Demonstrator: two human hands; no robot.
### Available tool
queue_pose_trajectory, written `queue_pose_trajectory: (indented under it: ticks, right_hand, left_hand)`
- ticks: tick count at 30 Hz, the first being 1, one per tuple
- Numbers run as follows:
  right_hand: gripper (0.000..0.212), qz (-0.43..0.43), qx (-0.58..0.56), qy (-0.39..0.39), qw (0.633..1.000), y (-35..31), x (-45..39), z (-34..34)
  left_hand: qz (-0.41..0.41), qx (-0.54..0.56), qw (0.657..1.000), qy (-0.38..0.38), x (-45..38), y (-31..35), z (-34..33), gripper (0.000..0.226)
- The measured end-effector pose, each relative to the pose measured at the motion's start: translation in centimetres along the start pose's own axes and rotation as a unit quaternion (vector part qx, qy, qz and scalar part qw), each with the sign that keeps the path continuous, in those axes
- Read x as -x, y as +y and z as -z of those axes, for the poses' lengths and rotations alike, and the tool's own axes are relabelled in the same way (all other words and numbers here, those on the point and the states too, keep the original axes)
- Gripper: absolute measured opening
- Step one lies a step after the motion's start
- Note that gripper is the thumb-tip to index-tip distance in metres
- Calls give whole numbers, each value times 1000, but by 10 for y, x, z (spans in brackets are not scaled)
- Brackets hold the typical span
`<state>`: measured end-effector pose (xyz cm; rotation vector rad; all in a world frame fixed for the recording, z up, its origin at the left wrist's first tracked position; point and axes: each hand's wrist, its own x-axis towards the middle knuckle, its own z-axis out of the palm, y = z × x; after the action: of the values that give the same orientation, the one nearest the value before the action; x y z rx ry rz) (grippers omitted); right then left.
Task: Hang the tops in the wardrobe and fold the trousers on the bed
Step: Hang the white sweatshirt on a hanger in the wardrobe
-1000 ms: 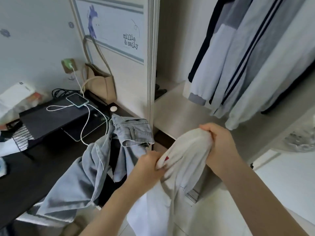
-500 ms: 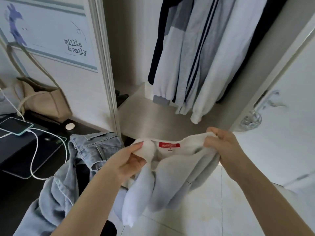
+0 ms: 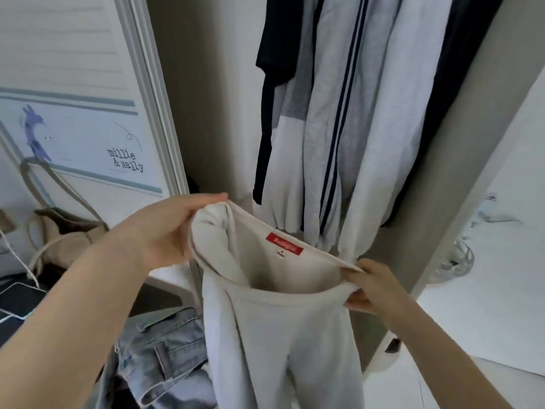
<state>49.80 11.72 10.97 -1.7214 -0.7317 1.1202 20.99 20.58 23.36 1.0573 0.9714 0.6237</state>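
A white top [image 3: 295, 326] with a red neck label [image 3: 284, 244] hangs between my hands, its neck opening spread wide in front of the open wardrobe [image 3: 206, 113]. My left hand [image 3: 174, 231] grips the left side of the collar. My right hand [image 3: 371, 287] pinches the right side of the collar. Below the left arm, pale blue denim jeans [image 3: 159, 361] lie crumpled on the dark desk edge. Several tops [image 3: 333, 119] in white, grey and navy hang inside the wardrobe just behind the held top.
The wardrobe's sliding door frame [image 3: 153, 98] stands left of the opening. A beige bag [image 3: 65, 243] leans against the wall at the left, with a white cable [image 3: 20, 261] beside it. A white door [image 3: 501, 231] stands at the right, over pale floor tiles [image 3: 460, 391].
Both hands have lifted the white top higher and pulled its collar further apart. The view has swung up and right toward the hanging clothes.
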Motion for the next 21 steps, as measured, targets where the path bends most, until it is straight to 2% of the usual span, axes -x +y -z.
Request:
queue_pose_trajectory:
  ticks: [1,2,3,4,6,7,8,9,11,13,14,18,21]
  right_hand:
    - [5,-28,-136,-52,989,-14,-2,-1]
    - [10,-47,-247,-100,963,-29,-3,-2]
    - [16,-52,-312,-146,937,-46,-8,-4]
    - [22,-49,-343,-179,921,-60,-10,-6]
    - [33,-33,-358,-241,902,-92,-19,-15]
    - [33,-25,-354,-254,900,-105,-22,-20]
    - [32,-17,-340,-261,903,-118,-26,-25]
    - [33,-5,-318,-270,909,-132,-31,-33]
    - [35,39,-269,-263,926,-156,-38,-50]
    - [28,108,-233,-225,940,-174,-47,-66]
    - [22,142,-216,-197,946,-178,-48,-71]
    - [7,269,-149,-132,942,-204,-60,-82]
    - [11,354,-8,-71,932,-229,-70,-89]
  left_hand:
    - [-11,-26,999,30,-1,8,8,33]
    - [-28,-69,995,68,-4,15,18,27]
    - [-46,-127,984,114,-7,23,28,22]
    - [-61,-205,963,166,-12,27,39,23]
    - [-90,-364,878,297,-26,35,61,33]
    - [-106,-390,847,346,-29,38,66,37]
    - [-126,-380,833,381,-34,38,71,39]
    - [-147,-336,835,409,-39,42,74,40]
    - [-188,-64,895,400,-47,52,81,32]
    - [-187,168,908,335,-53,71,83,20]
    - [-180,213,911,303,-55,80,83,17]
    - [-127,216,941,227,-59,136,86,30]
    - [-121,177,956,199,-60,187,85,39]
